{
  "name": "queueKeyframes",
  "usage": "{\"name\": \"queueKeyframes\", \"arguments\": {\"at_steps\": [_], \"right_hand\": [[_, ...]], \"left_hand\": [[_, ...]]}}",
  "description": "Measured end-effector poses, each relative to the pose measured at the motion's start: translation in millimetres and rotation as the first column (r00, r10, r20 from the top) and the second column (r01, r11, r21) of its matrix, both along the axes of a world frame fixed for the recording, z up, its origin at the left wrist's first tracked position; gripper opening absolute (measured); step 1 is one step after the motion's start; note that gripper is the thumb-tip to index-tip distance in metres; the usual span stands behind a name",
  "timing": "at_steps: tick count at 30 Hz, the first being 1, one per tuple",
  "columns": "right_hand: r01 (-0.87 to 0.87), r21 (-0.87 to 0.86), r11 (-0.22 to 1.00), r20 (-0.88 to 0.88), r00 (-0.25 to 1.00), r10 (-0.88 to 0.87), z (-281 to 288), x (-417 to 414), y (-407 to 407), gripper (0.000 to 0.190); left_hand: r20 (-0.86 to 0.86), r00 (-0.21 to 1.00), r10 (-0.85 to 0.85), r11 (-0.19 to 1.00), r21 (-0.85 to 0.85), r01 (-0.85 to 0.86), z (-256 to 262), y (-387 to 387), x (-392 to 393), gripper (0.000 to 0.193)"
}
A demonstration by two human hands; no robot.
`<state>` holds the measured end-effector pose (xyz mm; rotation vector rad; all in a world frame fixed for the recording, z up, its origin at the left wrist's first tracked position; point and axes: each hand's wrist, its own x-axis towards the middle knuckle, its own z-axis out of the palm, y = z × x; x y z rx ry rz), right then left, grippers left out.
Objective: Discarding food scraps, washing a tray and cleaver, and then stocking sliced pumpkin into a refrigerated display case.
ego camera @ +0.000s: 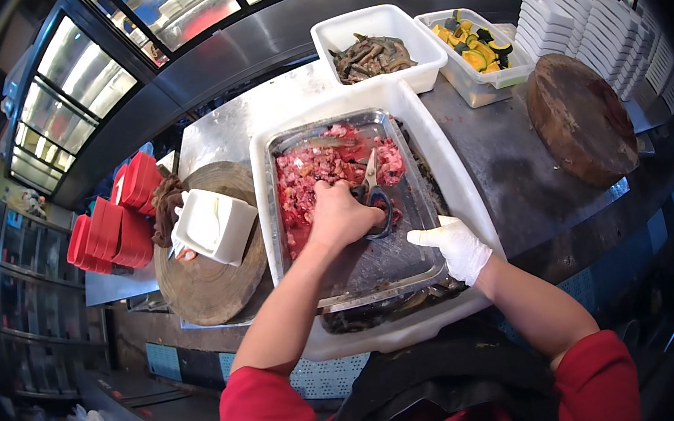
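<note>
A metal tray rests on a large white tub. Blood and chopped pink fish offal or flesh lie in it, with a whole small fish near its far side. My bare left hand reaches in, fingertips down by the chopped pieces and thumb against the dark handles of scissors; whether it grips them is unclear. The scissors' blades point away from me. My right hand, in a white glove, holds the tray's right rim, thumb inside. Dark fish show in the tub below the tray.
Round wooden chopping blocks stand left and right; a white container sits on the left one. Behind are a white bin of small fish and a box of cut pumpkin. Red containers and white dishes are stacked at the sides.
</note>
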<state>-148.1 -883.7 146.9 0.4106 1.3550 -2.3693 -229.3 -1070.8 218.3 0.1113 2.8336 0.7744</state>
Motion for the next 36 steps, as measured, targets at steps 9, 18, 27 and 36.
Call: {"name": "queueKeyframes", "arguments": {"at_steps": [9, 18, 27, 36], "right_hand": [[0.022, 0.057, 0.998, -0.171, 0.985, -0.011, 62, 17, 67, 0.021], [0.192, 0.214, 0.958, -0.093, 0.980, -0.176, 98, 94, 182, 0.021], [0.539, 0.119, 0.834, -0.229, 0.832, -0.506, 80, 240, 389, 0.023], [0.910, 0.115, 0.398, -0.131, 0.411, -0.902, 58, 401, 562, 0.019]], "left_hand": [[0.041, 0.994, -0.104, 0.631, 0.775, 0.034, 100, -46, -15, 0.055], [0.210, 0.870, -0.445, 0.269, 0.959, -0.094, 118, 89, -9, 0.077], [0.119, 0.651, -0.750, 0.277, 0.950, 0.144, 122, 381, 57, 0.078], [0.193, 0.351, -0.916, 0.201, 0.979, -0.013, 75, 641, 139, 0.075]]}}
